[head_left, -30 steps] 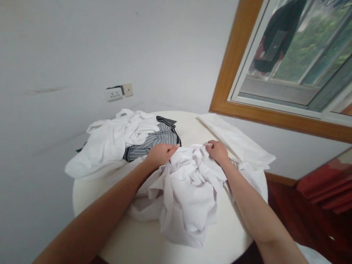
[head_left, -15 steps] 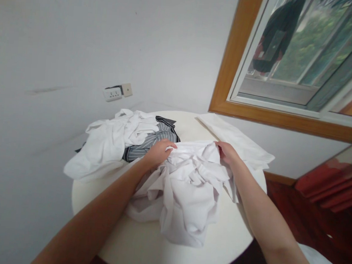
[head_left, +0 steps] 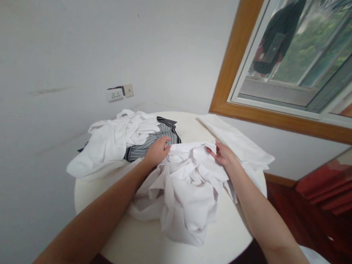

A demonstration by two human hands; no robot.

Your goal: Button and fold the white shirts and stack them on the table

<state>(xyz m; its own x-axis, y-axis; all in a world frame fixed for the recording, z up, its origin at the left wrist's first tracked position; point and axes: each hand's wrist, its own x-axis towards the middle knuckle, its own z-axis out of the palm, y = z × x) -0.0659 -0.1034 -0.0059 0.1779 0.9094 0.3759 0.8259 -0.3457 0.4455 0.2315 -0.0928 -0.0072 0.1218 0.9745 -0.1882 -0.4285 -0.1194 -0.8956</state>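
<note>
White cloth: far edge runs crosswise between hands, bulk nearside. Left hand at left end, grip unclear; right hand at right end, thumb and fingers parted.

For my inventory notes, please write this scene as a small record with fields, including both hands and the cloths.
Middle: crumpled white cloth
Left hand: at its far edge's left end; grip unclear
Right hand: at that edge's right end, thumb spread
Left side: rumpled white fabric heap, partly covering grey striped fabric with black edging
Right side: flat-lying white cloth
Support: round white table
</note>
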